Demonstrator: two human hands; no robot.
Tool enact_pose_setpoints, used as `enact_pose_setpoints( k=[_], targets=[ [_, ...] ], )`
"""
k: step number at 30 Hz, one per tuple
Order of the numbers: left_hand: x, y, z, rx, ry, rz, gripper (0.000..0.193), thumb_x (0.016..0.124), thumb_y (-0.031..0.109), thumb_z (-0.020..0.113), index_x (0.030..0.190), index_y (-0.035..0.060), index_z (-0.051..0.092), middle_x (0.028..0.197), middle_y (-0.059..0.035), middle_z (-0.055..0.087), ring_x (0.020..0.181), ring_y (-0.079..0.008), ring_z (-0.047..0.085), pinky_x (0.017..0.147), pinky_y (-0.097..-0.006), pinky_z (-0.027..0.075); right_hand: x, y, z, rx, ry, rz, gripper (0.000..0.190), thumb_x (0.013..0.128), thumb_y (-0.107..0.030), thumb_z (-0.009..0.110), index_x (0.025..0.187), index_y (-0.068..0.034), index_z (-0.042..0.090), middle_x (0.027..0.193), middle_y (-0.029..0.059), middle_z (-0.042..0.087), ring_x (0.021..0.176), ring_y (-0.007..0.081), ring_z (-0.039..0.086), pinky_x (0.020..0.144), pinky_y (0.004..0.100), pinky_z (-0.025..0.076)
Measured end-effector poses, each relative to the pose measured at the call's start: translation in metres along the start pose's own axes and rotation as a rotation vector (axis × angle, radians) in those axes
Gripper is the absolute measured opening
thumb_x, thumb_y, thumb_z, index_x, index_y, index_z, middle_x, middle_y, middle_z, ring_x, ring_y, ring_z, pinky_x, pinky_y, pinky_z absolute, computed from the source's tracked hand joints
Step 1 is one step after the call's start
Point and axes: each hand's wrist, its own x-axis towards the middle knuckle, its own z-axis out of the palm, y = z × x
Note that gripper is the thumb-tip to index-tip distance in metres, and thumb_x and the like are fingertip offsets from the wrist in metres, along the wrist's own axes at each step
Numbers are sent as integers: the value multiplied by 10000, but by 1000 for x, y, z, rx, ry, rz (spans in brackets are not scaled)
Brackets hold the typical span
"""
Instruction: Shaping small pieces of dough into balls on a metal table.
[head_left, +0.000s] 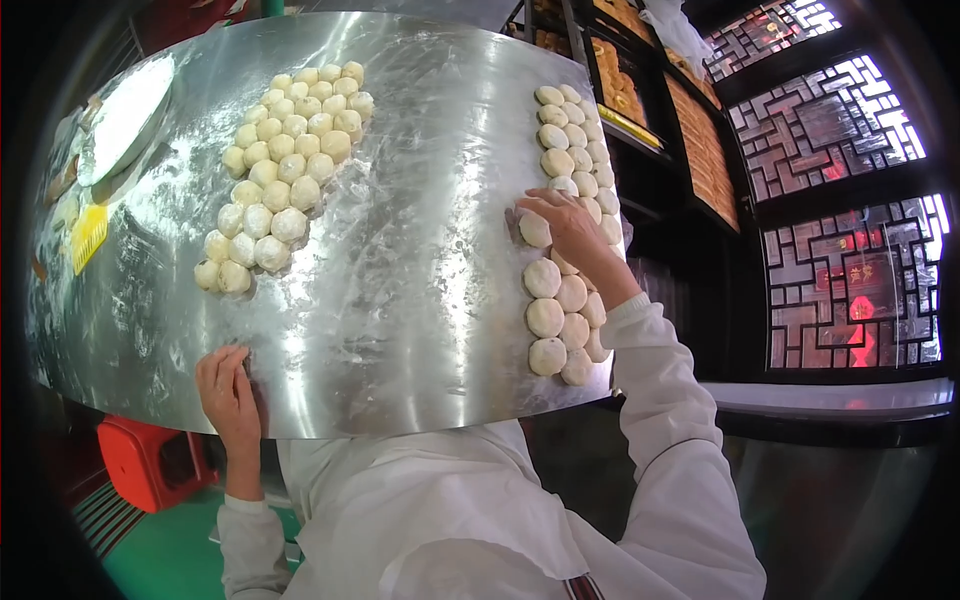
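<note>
Flattened rounds of dough (542, 277) lie in rows along the right side of the steel-topped table (405, 300). My right hand (564, 219) is over these rows, its fingertips at a round near the left edge of the group; whether it grips one I cannot tell. Rounder balls of dough (281, 146), dusted with flour, sit close together in a slanting block on the left half of the table. Below that block my left hand (230, 386) rests near the table's front edge, fingers bent, with no object visible in it.
A large basin of white flour (127, 120) stands at the far left, with a yellow plastic scraper (91, 236) below it. Racks with trays of baked goods (701, 150) are beyond the table's right edge. A red plastic stool (142, 465) stands at lower left.
</note>
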Motion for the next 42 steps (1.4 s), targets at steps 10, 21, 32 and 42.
enact_pose_setpoints(
  k=[10,21,32,42],
  targets=[
    [4,4,-3,-19,3,-19,203,923,-28,586,1072,31,710,1125,-122,651,1092,-324,590,989,-436,456,-12,-14,-16,137,-5,293,477,893,28,582,1354,-89,626,1274,144,685,1203,361,608,990,515,472],
    [7,12,-8,-47,41,-46,182,877,-25,627,1018,42,722,1053,-94,680,1020,-321,614,950,-429,455,34,-141,47,-147,-3,48,639,955,-420,688,1457,-67,508,1528,189,480,1403,360,483,1162,526,371],
    [13,13,-9,-85,69,-37,175,866,-21,641,1004,47,725,1040,-75,695,1037,-302,629,927,-421,458,138,-289,117,103,133,-216,418,805,-181,787,1153,-93,572,1176,170,549,989,340,591,792,413,536],
    [9,11,-8,-111,60,-53,177,876,-19,632,1015,40,725,1063,-88,693,1041,-317,624,922,-423,468,59,-266,47,164,-178,53,345,930,-283,713,1130,-44,566,1177,167,579,993,333,666,739,434,595]
  ],
)
